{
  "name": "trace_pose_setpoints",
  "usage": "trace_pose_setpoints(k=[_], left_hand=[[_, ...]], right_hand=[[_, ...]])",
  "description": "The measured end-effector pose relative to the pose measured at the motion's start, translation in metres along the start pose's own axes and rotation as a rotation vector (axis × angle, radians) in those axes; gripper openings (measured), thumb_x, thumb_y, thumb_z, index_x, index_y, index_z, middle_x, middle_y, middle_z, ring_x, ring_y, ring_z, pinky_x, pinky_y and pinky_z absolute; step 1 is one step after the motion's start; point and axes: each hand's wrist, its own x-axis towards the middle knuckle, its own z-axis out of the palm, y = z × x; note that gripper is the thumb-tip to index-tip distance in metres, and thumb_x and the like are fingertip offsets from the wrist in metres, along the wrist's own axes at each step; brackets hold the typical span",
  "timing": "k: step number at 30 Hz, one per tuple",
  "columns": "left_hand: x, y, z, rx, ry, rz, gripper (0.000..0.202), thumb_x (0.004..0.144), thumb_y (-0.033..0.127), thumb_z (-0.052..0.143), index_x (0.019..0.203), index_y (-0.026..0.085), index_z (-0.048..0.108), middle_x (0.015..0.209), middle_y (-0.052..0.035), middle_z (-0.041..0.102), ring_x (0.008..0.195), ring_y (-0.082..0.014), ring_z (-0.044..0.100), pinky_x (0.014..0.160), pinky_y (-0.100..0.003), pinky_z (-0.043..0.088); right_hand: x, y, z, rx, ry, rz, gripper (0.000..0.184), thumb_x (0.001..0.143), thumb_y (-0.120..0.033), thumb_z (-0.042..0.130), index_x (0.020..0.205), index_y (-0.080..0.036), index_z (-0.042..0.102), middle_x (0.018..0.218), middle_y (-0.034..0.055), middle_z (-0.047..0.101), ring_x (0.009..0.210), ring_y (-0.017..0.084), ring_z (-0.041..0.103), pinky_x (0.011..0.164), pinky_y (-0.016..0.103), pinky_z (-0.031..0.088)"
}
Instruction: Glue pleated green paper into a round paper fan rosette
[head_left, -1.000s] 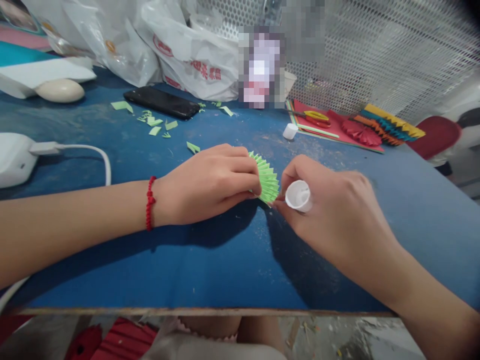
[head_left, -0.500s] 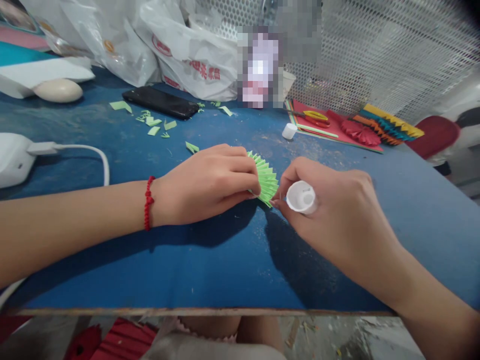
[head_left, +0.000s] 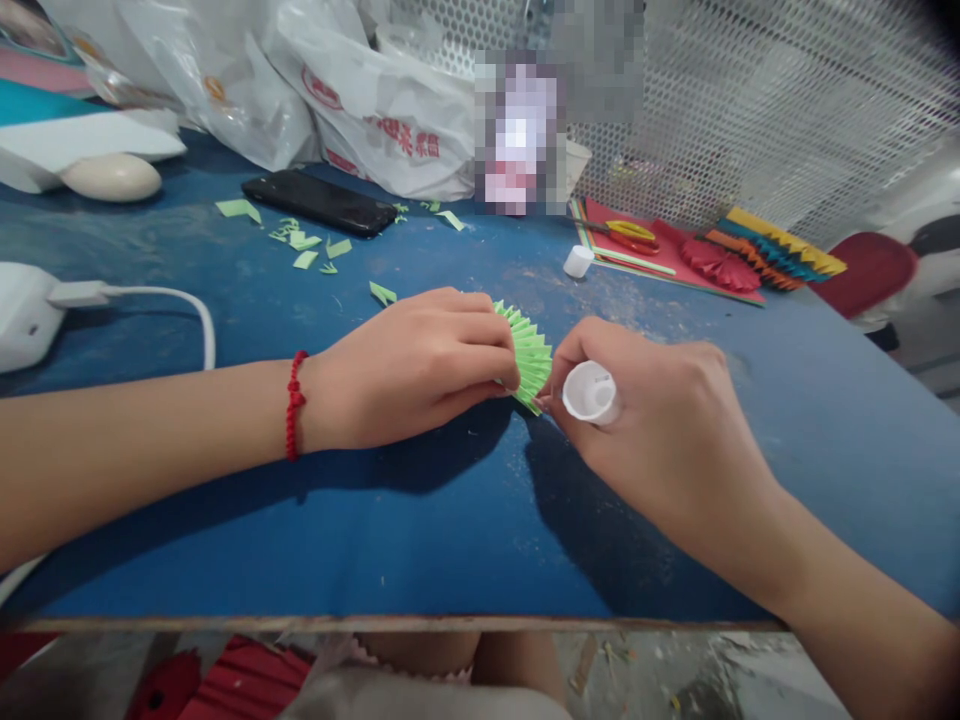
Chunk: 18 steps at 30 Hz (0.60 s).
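Near the middle of the blue table, my left hand (head_left: 427, 365) is closed on a light green pleated paper fan (head_left: 531, 355), its fingertips pinching the folds. Part of the fan lies hidden under those fingers. My right hand (head_left: 660, 430) grips a white glue stick (head_left: 591, 393), whose round hollow end points up toward me. The thumb and fingertip of that hand meet at the fan's lower right edge. What the glue stick's lower end touches is hidden by the hand. A small white cap (head_left: 578, 262) stands on the table beyond my right hand.
Green paper scraps (head_left: 304, 242) lie by a black phone (head_left: 321, 202). White plastic bags (head_left: 390, 130) stand behind. Yellow-handled scissors (head_left: 628, 231) and coloured folded papers (head_left: 776, 250) are at back right. A white charger (head_left: 30, 315) with a cable sits left.
My right hand and the glue stick have shifted slightly left along the fan's edge. My left hand keeps its hold on the fan with hardly any movement.
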Motion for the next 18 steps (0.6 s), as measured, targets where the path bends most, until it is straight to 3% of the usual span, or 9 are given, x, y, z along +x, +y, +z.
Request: trace_pose_setpoints(k=[3, 7, 10, 14, 18], left_hand=[[0.0, 0.0, 0.0, -0.009, -0.003, -0.013, 0.021, 0.099, 0.018, 0.051, 0.091, 0.02, 0.071, 0.092, -0.0046, 0.073, 0.085, -0.0178, 0.062, 0.079, -0.032, 0.046], [-0.003, -0.002, -0.002, 0.014, 0.019, -0.018, 0.012, 0.097, 0.025, 0.057, 0.095, 0.02, 0.068, 0.091, -0.0035, 0.072, 0.085, -0.0174, 0.062, 0.079, -0.032, 0.046], [-0.005, -0.003, -0.01, 0.033, 0.114, -0.032, 0.015, 0.09, 0.032, 0.068, 0.092, 0.019, 0.061, 0.083, -0.002, 0.068, 0.078, -0.016, 0.058, 0.074, -0.03, 0.046], [-0.005, -0.003, -0.026, 0.126, 0.129, -0.197, 0.02, 0.086, 0.033, 0.068, 0.085, 0.019, 0.053, 0.076, -0.0001, 0.061, 0.07, -0.0144, 0.056, 0.067, -0.029, 0.043], [-0.005, -0.002, -0.036, 0.209, 0.067, -0.469, 0.019, 0.091, 0.033, 0.055, 0.103, 0.019, 0.05, 0.083, -0.0003, 0.067, 0.064, -0.0126, 0.06, 0.061, -0.027, 0.041]], right_hand=[[-0.001, 0.0, -0.001, 0.01, 0.002, -0.006, 0.011, 0.079, -0.014, 0.058, 0.081, -0.024, 0.063, 0.059, -0.0052, 0.063, 0.049, 0.012, 0.052, 0.056, 0.026, 0.03], [-0.002, 0.003, -0.008, 0.014, 0.125, -0.003, 0.001, 0.083, -0.023, 0.064, 0.083, -0.023, 0.063, 0.072, -0.0015, 0.07, 0.06, 0.015, 0.06, 0.059, 0.027, 0.034], [-0.002, 0.007, -0.013, 0.041, 0.173, -0.017, 0.018, 0.084, -0.037, 0.071, 0.089, -0.021, 0.063, 0.082, 0.0009, 0.072, 0.065, 0.016, 0.062, 0.061, 0.028, 0.037], [0.001, 0.011, -0.011, 0.013, -0.009, -0.09, 0.043, 0.082, -0.052, 0.074, 0.107, -0.019, 0.063, 0.102, 0.0056, 0.073, 0.078, 0.021, 0.067, 0.065, 0.031, 0.041], [0.002, 0.011, -0.004, -0.012, -0.196, -0.096, 0.061, 0.083, -0.065, 0.067, 0.123, -0.019, 0.059, 0.114, 0.0084, 0.07, 0.091, 0.028, 0.07, 0.068, 0.034, 0.044]])
